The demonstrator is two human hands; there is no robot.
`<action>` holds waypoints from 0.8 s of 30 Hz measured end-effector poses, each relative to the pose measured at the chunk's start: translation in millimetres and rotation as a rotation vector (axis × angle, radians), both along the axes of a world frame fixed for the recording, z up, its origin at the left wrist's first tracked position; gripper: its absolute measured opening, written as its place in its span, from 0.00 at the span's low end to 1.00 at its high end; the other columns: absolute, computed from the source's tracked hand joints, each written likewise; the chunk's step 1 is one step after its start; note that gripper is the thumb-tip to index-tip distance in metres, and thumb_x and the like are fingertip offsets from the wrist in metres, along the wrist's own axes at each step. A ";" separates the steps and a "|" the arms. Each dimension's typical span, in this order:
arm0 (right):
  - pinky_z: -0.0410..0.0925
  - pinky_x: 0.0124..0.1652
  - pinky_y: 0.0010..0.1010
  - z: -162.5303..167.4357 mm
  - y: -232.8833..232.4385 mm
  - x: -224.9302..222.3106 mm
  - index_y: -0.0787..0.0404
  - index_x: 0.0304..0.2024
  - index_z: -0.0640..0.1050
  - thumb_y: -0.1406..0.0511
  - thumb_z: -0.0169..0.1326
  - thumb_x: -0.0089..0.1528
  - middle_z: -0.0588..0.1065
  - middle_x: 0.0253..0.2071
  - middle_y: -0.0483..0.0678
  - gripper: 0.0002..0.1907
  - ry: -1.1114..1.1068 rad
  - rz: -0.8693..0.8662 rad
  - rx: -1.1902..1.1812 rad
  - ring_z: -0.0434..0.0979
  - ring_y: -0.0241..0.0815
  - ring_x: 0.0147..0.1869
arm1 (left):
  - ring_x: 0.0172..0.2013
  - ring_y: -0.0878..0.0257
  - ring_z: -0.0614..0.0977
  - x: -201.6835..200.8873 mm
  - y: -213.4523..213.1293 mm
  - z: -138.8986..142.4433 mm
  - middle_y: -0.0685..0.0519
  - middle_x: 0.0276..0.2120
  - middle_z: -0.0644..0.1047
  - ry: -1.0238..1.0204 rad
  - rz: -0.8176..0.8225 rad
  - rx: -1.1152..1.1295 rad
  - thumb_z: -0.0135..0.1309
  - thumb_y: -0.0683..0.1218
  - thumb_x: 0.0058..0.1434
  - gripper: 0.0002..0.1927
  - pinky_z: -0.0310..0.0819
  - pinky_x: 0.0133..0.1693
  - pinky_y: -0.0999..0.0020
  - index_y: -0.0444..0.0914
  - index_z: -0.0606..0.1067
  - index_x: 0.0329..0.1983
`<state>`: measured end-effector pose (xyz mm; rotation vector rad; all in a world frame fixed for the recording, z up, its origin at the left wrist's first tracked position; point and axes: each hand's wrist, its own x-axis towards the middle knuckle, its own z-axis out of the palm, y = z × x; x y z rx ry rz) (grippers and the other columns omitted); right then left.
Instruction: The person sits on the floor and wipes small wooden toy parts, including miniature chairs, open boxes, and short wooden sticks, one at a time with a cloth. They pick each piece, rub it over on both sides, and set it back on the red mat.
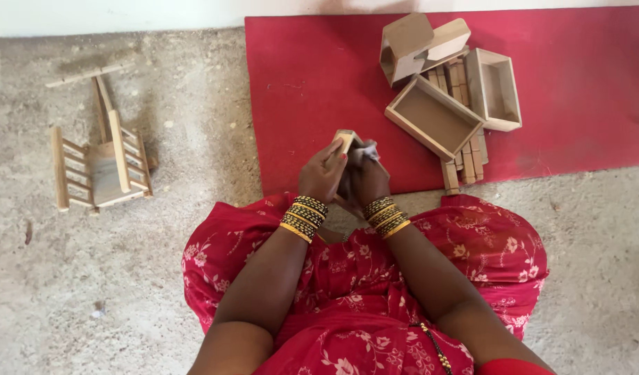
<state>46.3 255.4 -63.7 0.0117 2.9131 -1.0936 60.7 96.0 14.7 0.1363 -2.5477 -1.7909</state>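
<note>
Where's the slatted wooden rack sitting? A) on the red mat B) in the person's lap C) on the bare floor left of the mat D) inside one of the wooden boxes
C: the slatted wooden rack lies on the bare floor, left of the red mat, while the wooden boxes are piled on the mat and both hands, left hand and right hand, hold a small wooden piece.

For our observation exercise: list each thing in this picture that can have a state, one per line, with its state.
Left hand: closed on the small wooden piece.
Right hand: gripping the same piece, with something pale.
Small wooden piece: held up off the floor, tilted.
Wooden boxes: open, empty, piled on the mat.
Slatted wooden rack: lying on the concrete, untouched.
Red mat: spread flat.
</note>
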 end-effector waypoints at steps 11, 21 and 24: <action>0.75 0.52 0.42 -20.7 29.9 19.3 0.56 0.51 0.78 0.61 0.58 0.63 0.80 0.51 0.56 0.15 0.117 0.611 0.572 0.78 0.51 0.58 | 0.54 0.51 0.82 -6.6 0.9 -17.9 0.46 0.56 0.79 -0.009 -0.019 -0.068 0.55 0.57 0.65 0.24 0.77 0.53 0.59 0.49 0.76 0.63; 0.72 0.55 0.45 26.1 -8.6 15.6 0.65 0.55 0.77 0.65 0.62 0.59 0.76 0.55 0.60 0.23 0.541 0.376 0.061 0.76 0.58 0.60 | 0.45 0.53 0.86 -3.6 5.2 -3.2 0.44 0.51 0.81 -0.090 -0.062 0.024 0.52 0.59 0.65 0.26 0.81 0.46 0.61 0.50 0.74 0.65; 0.71 0.57 0.44 14.3 9.6 2.9 0.63 0.53 0.78 0.63 0.60 0.61 0.77 0.54 0.57 0.19 0.418 0.300 0.062 0.77 0.57 0.59 | 0.49 0.51 0.84 -4.6 7.7 -5.1 0.43 0.52 0.80 0.046 -0.042 -0.037 0.56 0.59 0.64 0.26 0.80 0.49 0.60 0.47 0.75 0.63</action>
